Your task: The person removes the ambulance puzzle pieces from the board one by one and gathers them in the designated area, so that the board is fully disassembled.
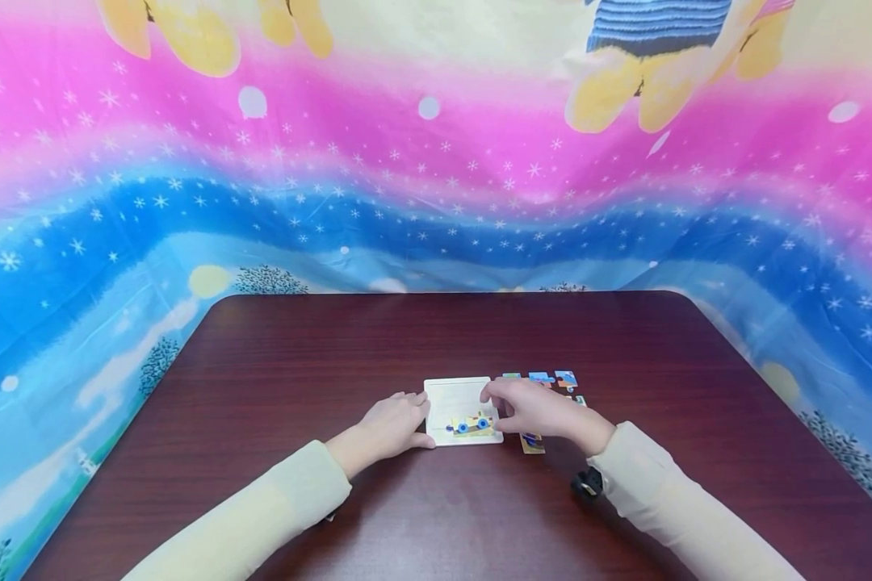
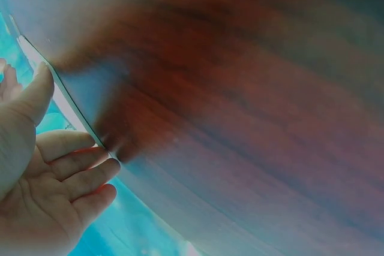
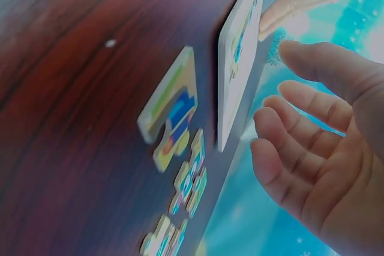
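A white puzzle tray (image 1: 454, 397) lies on the table, with a picture of a yellow vehicle on blue wheels (image 1: 472, 425) along its near side. My left hand (image 1: 395, 425) rests at the tray's left edge, its fingers extended and thumb near the front corner. Over the tray's right edge is my right hand (image 1: 541, 409), fingers loosely bent. In the right wrist view nothing shows between its thumb and fingers. A loose puzzle piece (image 3: 177, 112) with a blue and yellow picture lies beside the tray, close under that hand in the head view.
Several more loose puzzle pieces (image 1: 565, 379) lie to the right of the tray, partly hidden by my right hand. A small black device (image 1: 587, 483) sits at my right wrist. The dark wooden table (image 1: 320, 347) ends at a printed cloth backdrop (image 1: 421, 202).
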### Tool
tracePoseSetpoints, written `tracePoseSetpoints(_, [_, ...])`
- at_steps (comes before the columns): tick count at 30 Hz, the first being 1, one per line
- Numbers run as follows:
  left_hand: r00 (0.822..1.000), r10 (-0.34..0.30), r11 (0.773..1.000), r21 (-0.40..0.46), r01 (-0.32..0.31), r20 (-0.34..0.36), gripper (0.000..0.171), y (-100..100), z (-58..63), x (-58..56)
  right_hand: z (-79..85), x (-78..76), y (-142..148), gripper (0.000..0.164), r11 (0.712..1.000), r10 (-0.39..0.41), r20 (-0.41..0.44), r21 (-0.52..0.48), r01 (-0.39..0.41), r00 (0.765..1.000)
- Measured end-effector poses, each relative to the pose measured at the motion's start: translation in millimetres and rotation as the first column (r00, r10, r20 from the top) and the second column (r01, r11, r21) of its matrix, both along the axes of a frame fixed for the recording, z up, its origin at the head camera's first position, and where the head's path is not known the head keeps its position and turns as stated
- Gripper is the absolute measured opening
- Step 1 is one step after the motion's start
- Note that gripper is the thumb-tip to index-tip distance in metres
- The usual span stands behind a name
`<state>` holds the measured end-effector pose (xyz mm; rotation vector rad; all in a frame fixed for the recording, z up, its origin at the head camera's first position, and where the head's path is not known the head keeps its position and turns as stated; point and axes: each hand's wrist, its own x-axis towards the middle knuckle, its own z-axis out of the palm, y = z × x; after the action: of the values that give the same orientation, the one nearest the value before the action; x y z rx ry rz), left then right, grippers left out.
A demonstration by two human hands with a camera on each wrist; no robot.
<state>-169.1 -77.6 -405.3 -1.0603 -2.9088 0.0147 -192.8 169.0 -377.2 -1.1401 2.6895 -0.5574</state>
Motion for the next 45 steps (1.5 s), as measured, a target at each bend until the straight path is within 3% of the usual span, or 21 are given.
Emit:
tracePoseSetpoints(10, [1.000,0.012,1.000,-0.001,-0.012,0.005,0.055,1,2.0,1.6,-3.9,-1.3,-16,0.032,1.000,-0.001,0.028,0.024,0.000,1.000])
tracePoseSetpoints(21, [1.000,0.018,1.000,0.007,-0.018,0.017,0.056,1,3.7,2.2,-13.2,-2.4,-30,0.029,0.998,0.052,-0.015,0.031,-0.052,0.999])
tracePoseSetpoints(45, [0.999,0.024,1.000,0.009,-0.024,0.024,0.057,1,2.1,1.5,-17.2,-3.1,-36,0.030,0.994,0.053,-0.027,0.101,-0.050,0.998])
